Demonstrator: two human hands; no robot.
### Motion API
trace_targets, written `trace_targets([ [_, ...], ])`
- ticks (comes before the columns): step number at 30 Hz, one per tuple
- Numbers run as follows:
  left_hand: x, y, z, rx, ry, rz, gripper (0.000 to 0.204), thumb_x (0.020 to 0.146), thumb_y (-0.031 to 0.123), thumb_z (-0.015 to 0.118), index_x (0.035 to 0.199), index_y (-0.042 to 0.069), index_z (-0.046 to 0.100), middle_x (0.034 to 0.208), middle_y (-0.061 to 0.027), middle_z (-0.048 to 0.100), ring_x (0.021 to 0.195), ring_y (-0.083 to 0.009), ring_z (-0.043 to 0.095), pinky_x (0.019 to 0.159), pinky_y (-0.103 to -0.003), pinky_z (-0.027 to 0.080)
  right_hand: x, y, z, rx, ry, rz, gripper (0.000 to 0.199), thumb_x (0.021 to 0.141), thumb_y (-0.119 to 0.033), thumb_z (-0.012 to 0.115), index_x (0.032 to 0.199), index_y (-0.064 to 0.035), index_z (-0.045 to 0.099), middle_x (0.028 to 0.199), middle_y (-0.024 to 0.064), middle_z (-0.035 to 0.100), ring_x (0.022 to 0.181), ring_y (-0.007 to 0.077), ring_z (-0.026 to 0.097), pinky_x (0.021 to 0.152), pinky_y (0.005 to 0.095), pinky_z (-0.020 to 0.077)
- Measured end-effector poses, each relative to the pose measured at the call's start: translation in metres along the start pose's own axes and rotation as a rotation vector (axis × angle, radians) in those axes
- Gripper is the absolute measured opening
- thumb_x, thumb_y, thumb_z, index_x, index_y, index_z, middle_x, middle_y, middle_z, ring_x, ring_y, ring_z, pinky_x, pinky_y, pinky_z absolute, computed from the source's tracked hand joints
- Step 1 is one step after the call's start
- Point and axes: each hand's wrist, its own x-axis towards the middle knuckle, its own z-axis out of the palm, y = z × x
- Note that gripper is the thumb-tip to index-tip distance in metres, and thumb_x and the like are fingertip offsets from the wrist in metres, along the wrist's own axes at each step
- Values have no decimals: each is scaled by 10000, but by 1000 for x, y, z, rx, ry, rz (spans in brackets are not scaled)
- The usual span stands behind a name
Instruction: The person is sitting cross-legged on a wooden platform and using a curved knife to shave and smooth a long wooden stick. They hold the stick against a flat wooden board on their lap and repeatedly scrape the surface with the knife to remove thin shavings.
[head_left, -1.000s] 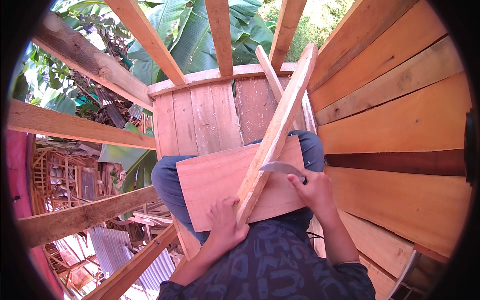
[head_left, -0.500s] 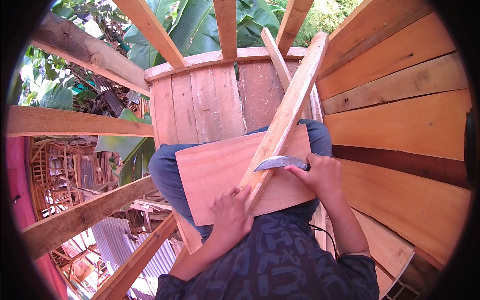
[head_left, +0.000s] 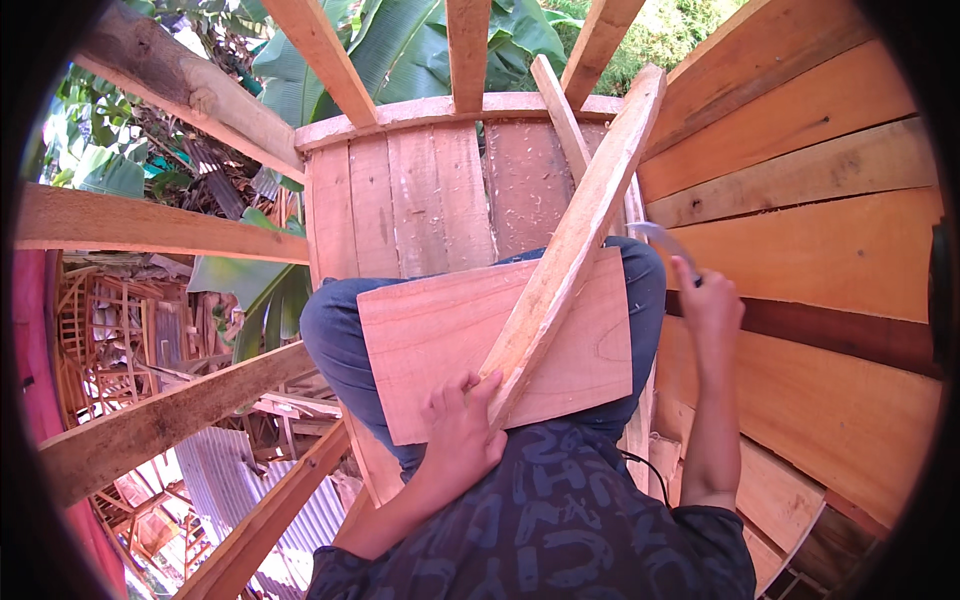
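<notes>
A long, rough-edged wooden batten (head_left: 568, 253) slants from my waist up and away to the right. Beneath its near part a flat rectangular board (head_left: 430, 330) rests across my thighs. My left hand (head_left: 462, 420) grips the near end of the batten, its fingers over the edge. Out to the right, my right hand (head_left: 708, 303) is closed round the handle of a curved knife (head_left: 660, 240), mostly hidden by the fingers. The blade is raised clear of the batten, its tip pointing left.
A plank wall (head_left: 790, 250) stands close on my right. Ahead lies a plank floor (head_left: 400, 200) with wood shavings, bounded by a crossbeam (head_left: 420, 113). A second thin batten (head_left: 562, 120) leans at the far end. Open beams (head_left: 170, 415) cross on the left, above corrugated sheets (head_left: 230, 490).
My right hand has swung the knife off the batten, up and to the right. The left hand keeps its hold, and the batten stays nearly in place.
</notes>
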Motion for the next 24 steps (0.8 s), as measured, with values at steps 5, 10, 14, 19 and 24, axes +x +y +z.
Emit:
trace_targets([
  [5,1,-3,2,-52,20,-5,769,610,84,689,1321,102,398,1185,-182,379,1115,-346,379,945,-479,249,-6,38,-28,67,14,-1,646,873,-638,490,830,-22,680,693,219,627,744,423,627,661,488,480],
  [10,7,0,3,-70,14,-16,775,610,88,692,1324,97,390,1192,-187,370,1117,-352,373,947,-480,247,-77,-23,14,195,-148,-397,617,825,-633,568,777,-28,682,640,175,632,654,383,644,591,456,497],
  [14,6,0,-2,-39,17,-2,761,632,108,702,1335,108,411,1193,-161,396,1129,-323,383,940,-465,254,-89,-40,37,171,-102,-566,676,761,-705,581,688,-37,654,599,160,616,570,326,638,513,412,482],
  [19,6,2,2,-9,39,16,759,628,97,694,1333,106,413,1198,-169,397,1129,-332,385,944,-467,254,-51,-33,40,100,2,-597,704,701,-748,601,603,-51,598,551,136,589,513,296,617,473,374,467],
  [24,3,-2,0,-84,26,2,771,613,89,684,1331,104,405,1194,-181,389,1138,-345,378,955,-477,247,-12,-12,49,69,121,-306,742,804,-724,505,654,-4,606,604,194,589,649,379,631,582,463,482],
])
